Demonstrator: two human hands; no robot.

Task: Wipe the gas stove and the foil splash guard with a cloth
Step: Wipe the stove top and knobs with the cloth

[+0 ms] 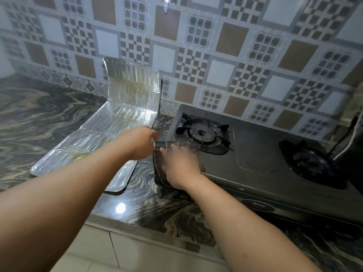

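A black two-burner gas stove (259,154) stands on the marbled counter at the right. A dark striped cloth (176,144) lies over the stove's left front corner. My right hand (180,165) rests flat on the cloth with its fingers spread, blurred by motion. My left hand (139,141) pinches the cloth's left edge. The foil splash guard (117,118) lies to the left of the stove, its far panel leaning up against the wall and its near panels flat on the counter, with yellowish grease stains.
The patterned tile wall (216,55) runs behind the counter (39,114). The left burner (202,132) sits just beyond the cloth, the right burner (310,160) farther right. A dark object with a cord (351,142) stands at the right edge.
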